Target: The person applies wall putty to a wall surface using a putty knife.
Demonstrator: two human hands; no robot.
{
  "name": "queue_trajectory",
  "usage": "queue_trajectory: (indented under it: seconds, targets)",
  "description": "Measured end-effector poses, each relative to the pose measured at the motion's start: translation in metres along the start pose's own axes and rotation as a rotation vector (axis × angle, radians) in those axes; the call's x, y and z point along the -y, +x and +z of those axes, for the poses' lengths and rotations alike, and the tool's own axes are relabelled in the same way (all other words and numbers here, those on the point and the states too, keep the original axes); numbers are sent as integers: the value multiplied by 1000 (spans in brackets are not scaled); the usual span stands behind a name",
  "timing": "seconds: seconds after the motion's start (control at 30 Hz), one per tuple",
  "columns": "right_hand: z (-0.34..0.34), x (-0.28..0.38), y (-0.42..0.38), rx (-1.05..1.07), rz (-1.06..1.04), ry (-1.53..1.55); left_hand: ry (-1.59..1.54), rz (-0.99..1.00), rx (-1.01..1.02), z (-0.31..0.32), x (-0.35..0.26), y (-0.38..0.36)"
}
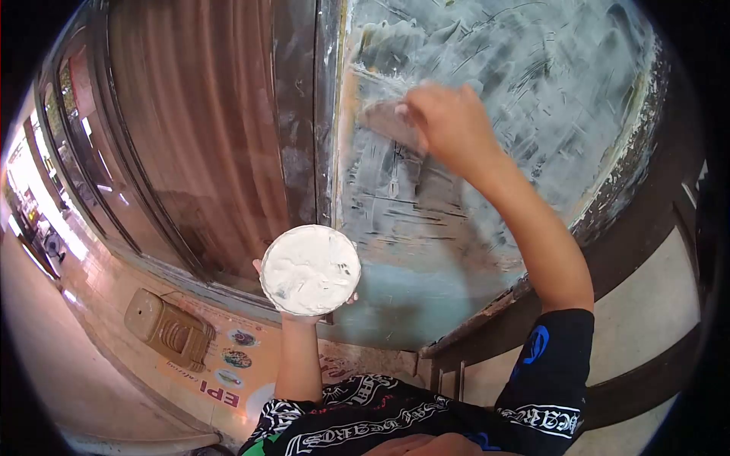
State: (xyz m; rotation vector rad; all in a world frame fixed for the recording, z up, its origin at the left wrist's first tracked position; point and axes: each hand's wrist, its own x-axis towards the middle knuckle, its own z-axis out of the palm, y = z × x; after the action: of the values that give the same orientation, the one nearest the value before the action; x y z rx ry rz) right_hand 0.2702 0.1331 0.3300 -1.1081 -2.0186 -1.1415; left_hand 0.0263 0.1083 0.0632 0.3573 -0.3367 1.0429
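Observation:
My left hand (301, 318) supports a round container of white putty (310, 267) from beneath, fingertips showing at its sides. The putty fills it nearly to the rim, with a smeared, uneven top. Raised against the wall, my right hand (445, 114) is closed and blurred by motion. From it a flat putty knife (389, 125) points left, its blade close to the wall surface. That wall panel (525, 99) is coated in streaky white and grey-blue smears. A darker patch lies just below the knife.
Left of the panel runs a dark window frame (304, 137) with brown curtains (198, 114) behind glass. On the floor, a brown plastic stool (169, 327) lies over a printed banner (236, 357). A dark wooden frame with pale panels (646, 289) stands at right.

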Motion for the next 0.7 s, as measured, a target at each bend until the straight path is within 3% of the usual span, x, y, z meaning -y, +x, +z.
queue_trajectory:
  seconds: [0.1, 0.17, 0.27, 0.3, 0.4, 0.47, 0.53, 0.6, 0.63, 0.7]
  targets:
    - [27, 26, -49, 188, -100, 67, -9, 2, -15, 1, 0, -6]
    - [49, 41, -81, 416, -202, -50, -57, -1, -26, 3, 2, -11]
    - [60, 22, -69, 446, -161, -210, -131, 45, -21, 2, 2, -16]
    - [48, 10, -50, 317, -152, -212, -135, -10, 105, 6, 2, -11]
    - [3, -10, 5, 247, 9, -157, -90, -18, 182, 7, 2, -6]
    - [-15, -12, 18, 18, 67, 18, -57, -39, 188, 5, 2, -7]
    - [-14, 5, 4, 41, 67, 100, -132, -18, 156, 5, 5, -13]
    - [8, 27, -28, 357, 12, 45, -77, -8, 115, -7, 4, -18]
    - [24, 32, -48, 361, 12, 47, -108, 2, 127, -5, 5, -19]
    - [50, 37, -78, 569, -177, -165, -134, 9, 137, -2, 8, -19]
